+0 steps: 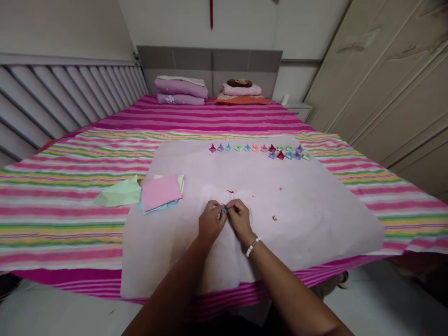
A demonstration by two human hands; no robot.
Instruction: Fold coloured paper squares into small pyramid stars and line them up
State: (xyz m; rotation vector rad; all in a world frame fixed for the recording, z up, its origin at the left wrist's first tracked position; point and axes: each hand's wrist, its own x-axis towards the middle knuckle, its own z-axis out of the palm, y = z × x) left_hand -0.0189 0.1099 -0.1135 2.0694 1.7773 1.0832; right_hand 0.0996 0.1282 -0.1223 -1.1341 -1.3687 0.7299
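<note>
A small blue folded paper piece is pinched between the fingertips of both hands, just above a large pale sheet spread on the bed. My left hand grips its left side; my right hand, with a white beaded bracelet at the wrist, grips its right side. The fingers cover much of the piece, so its exact shape is hidden. Tiny red scraps lie on the sheet around my hands.
Small folded paper shapes in several colours stand in rows along the sheet's far edge. To the left lie a stack of coloured paper and a loose green sheet. Folded bedding rests by the headboard.
</note>
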